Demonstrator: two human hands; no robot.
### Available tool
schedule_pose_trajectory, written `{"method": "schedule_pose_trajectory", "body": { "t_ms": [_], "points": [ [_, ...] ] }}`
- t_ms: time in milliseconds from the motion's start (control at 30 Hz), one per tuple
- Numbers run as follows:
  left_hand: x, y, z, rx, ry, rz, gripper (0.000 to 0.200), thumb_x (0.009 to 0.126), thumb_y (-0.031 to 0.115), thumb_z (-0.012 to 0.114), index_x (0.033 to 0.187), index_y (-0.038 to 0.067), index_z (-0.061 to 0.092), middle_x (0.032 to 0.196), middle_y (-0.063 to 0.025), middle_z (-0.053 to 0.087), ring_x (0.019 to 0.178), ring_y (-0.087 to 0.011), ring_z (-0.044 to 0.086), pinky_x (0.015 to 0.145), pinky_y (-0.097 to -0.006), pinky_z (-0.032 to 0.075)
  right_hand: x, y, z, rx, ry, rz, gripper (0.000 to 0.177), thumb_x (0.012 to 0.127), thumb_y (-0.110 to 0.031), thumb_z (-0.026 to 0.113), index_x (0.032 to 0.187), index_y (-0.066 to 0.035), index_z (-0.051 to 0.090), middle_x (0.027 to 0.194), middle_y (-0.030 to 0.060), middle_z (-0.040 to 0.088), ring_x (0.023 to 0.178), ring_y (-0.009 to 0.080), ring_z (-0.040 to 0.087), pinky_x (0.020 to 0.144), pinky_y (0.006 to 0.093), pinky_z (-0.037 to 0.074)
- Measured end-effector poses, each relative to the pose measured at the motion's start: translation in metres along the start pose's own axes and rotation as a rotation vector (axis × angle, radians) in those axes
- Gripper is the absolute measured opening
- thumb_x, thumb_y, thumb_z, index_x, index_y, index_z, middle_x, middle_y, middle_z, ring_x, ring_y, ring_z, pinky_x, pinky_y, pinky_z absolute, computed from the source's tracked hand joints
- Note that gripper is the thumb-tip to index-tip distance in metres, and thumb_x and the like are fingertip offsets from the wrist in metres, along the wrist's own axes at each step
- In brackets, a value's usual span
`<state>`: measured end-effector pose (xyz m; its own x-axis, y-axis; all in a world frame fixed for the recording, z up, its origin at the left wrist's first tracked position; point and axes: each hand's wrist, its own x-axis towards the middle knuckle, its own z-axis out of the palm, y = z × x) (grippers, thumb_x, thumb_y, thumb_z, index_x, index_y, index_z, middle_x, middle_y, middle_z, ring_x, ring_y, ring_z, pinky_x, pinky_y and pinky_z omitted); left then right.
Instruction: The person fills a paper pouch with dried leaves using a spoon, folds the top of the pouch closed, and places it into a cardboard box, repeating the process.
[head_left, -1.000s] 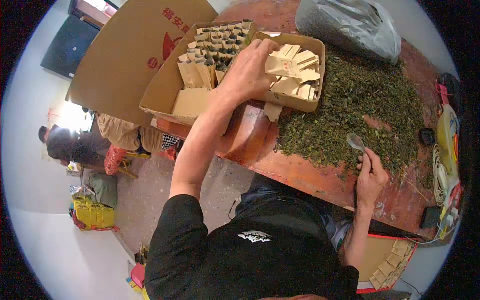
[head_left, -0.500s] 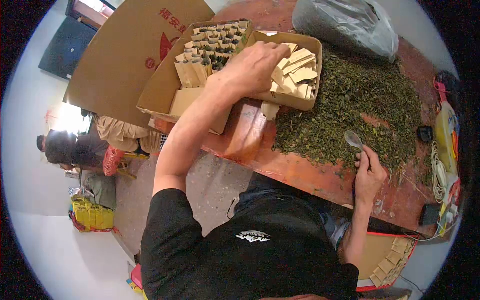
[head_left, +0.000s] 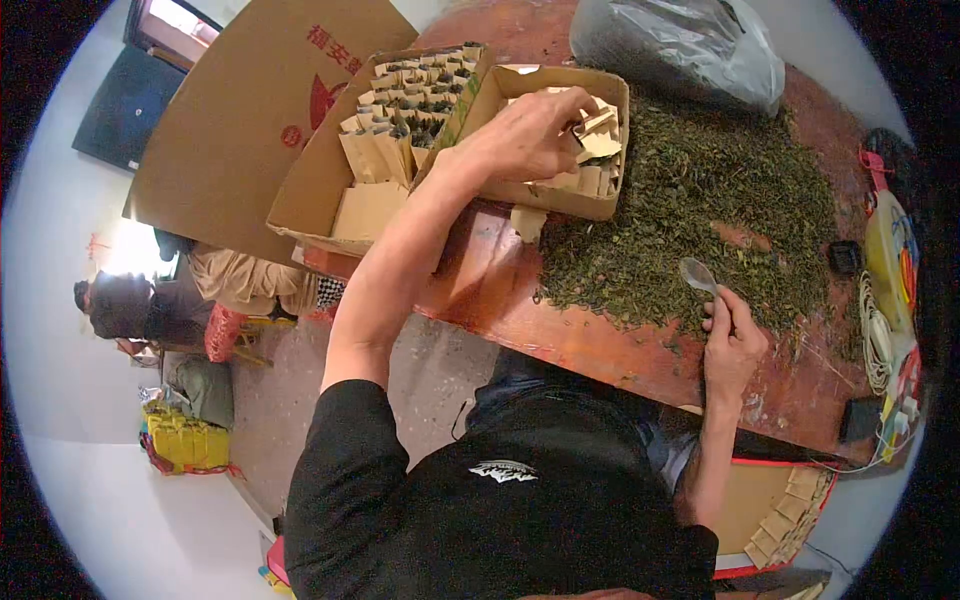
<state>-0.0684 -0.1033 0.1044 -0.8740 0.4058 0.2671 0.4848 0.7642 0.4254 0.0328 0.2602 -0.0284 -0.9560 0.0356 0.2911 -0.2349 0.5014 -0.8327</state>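
My left hand (head_left: 535, 135) reaches into a cardboard box (head_left: 600, 208) of loose small paper packets (head_left: 603, 130). Its fingers are bent and closed down among the packets; what they pinch is hidden. In my right hand (head_left: 735, 340) is a clear plastic spoon (head_left: 698, 273), gripped by the handle between thumb and fingers. The spoon's bowl hangs over the near edge of a broad heap of dried green leaves (head_left: 720, 190). Left of the packet box, a longer carton (head_left: 290, 215) holds rows of upright paper packets (head_left: 410, 105) with dark leaf showing at their tops.
A grey plastic bag (head_left: 680, 45) lies behind the heap on the red table (head_left: 480, 290). Cables (head_left: 875, 340) and a dark adapter (head_left: 860, 420) sit at the right edge. Another box with packets (head_left: 790, 515) is low at right. A person (head_left: 150, 305) is at far left.
My left hand has moved slightly down among the packets, with its fingers more bent. My right hand still holds the spoon in nearly the same place. The whole view has shifted a little.
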Motion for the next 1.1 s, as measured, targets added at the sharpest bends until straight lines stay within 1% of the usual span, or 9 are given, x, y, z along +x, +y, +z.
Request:
{"method": "schedule_pose_trajectory", "body": {
  "t_ms": [133, 267, 367, 467, 633, 767, 900, 1000, 1100],
  "points": [
    [-0.007, -0.013, 0.008, -0.017, 0.011, -0.050, 0.059, 0.075, 0.009, 0.079, 0.128, 0.002, 0.057, 0.114, -0.0214, 0.071, 0.109, -0.0379, 0.069, 0.095, -0.0458, 0.055, 0.001, -0.003, -0.002, -0.025, -0.003, -0.013, 0.021, 0.100, -0.004, 0.064, 0.117, -0.004, 0.074, 0.091, 0.0108, 0.079, 0.071, 0.0151, 0.074, 0.065, 0.0298, 0.058],
    [-0.010, -0.016, 0.010, -0.043, 0.042, -0.053, 0.065, 0.071, 0.010, 0.082, 0.130, 0.002, 0.055, 0.112, -0.0216, 0.071, 0.108, -0.0370, 0.070, 0.095, -0.0453, 0.055, 0.001, -0.003, -0.001, 0.013, -0.008, -0.003, 0.021, 0.100, -0.004, 0.063, 0.118, -0.003, 0.075, 0.092, 0.0112, 0.079, 0.073, 0.0146, 0.074, 0.065, 0.0294, 0.058],
    [-0.013, -0.014, 0.009, -0.014, 0.081, -0.030, 0.072, 0.073, 0.009, 0.087, 0.137, 0.006, 0.053, 0.120, -0.0200, 0.072, 0.114, -0.0355, 0.070, 0.096, -0.0448, 0.057, 0.002, -0.005, -0.002, 0.010, -0.011, -0.018, 0.021, 0.101, -0.004, 0.062, 0.118, -0.003, 0.075, 0.093, 0.0118, 0.079, 0.074, 0.0148, 0.074, 0.066, 0.0295, 0.059],
    [-0.015, -0.012, 0.013, -0.004, 0.151, 0.011, 0.065, 0.070, 0.009, 0.082, 0.129, 0.001, 0.055, 0.114, -0.0214, 0.070, 0.108, -0.0377, 0.069, 0.097, -0.0450, 0.054, 0.002, -0.005, -0.002, 0.000, -0.007, -0.029, 0.021, 0.101, -0.004, 0.062, 0.117, -0.002, 0.074, 0.093, 0.0121, 0.079, 0.075, 0.0157, 0.075, 0.067, 0.0301, 0.060],
    [-0.020, 0.003, 0.014, 0.062, 0.267, 0.052, 0.058, 0.074, 0.005, 0.076, 0.128, 0.001, 0.057, 0.111, -0.0197, 0.069, 0.107, -0.0397, 0.065, 0.096, -0.0466, 0.052, 0.004, -0.017, -0.006, -0.028, 0.007, -0.051, 0.021, 0.100, -0.003, 0.062, 0.117, -0.001, 0.074, 0.093, 0.0127, 0.079, 0.077, 0.0175, 0.076, 0.069, 0.0311, 0.060],
    [-0.023, 0.029, 0.013, 0.077, 0.339, 0.086, 0.054, 0.076, 0.003, 0.072, 0.128, 0.002, 0.057, 0.108, -0.0183, 0.068, 0.105, -0.0412, 0.062, 0.093, -0.0482, 0.052, 0.009, -0.035, -0.009, -0.011, 0.061, -0.070, 0.020, 0.099, -0.002, 0.063, 0.116, -0.001, 0.074, 0.092, 0.0119, 0.078, 0.076, 0.0161, 0.076, 0.069, 0.0295, 0.059],
    [-0.023, 0.057, 0.009, 0.069, 0.317, 0.092, 0.070, 0.071, 0.002, 0.079, 0.136, 0.008, 0.053, 0.120, -0.0131, 0.068, 0.114, -0.0360, 0.062, 0.099, -0.0448, 0.052, 0.016, -0.053, -0.012, 0.018, 0.074, -0.214, 0.022, 0.102, -0.001, 0.062, 0.121, -0.001, 0.074, 0.087, 0.0057, 0.077, 0.072, 0.0071, 0.068, 0.062, 0.0228, 0.054],
    [-0.025, 0.079, 0.012, 0.049, 0.397, 0.155, 0.070, 0.071, 0.003, 0.080, 0.136, 0.008, 0.053, 0.120, -0.0127, 0.068, 0.114, -0.0357, 0.062, 0.099, -0.0445, 0.052, 0.018, -0.083, -0.018, 0.025, 0.084, -0.230, 0.022, 0.097, 0.002, 0.066, 0.118, -0.001, 0.075, 0.093, 0.0121, 0.079, 0.076, 0.0154, 0.076, 0.066, 0.0279, 0.059],
    [-0.028, 0.092, 0.024, -0.110, 0.362, 0.133, 0.072, 0.071, 0.004, 0.083, 0.136, 0.007, 0.054, 0.120, -0.0123, 0.068, 0.115, -0.0347, 0.063, 0.100, -0.0447, 0.051, 0.020, -0.103, -0.022, 0.073, 0.102, -0.306, 0.022, 0.097, 0.003, 0.065, 0.117, 0.000, 0.074, 0.094, 0.0136, 0.079, 0.076, 0.0161, 0.076, 0.067, 0.0277, 0.060]
  ]
}}
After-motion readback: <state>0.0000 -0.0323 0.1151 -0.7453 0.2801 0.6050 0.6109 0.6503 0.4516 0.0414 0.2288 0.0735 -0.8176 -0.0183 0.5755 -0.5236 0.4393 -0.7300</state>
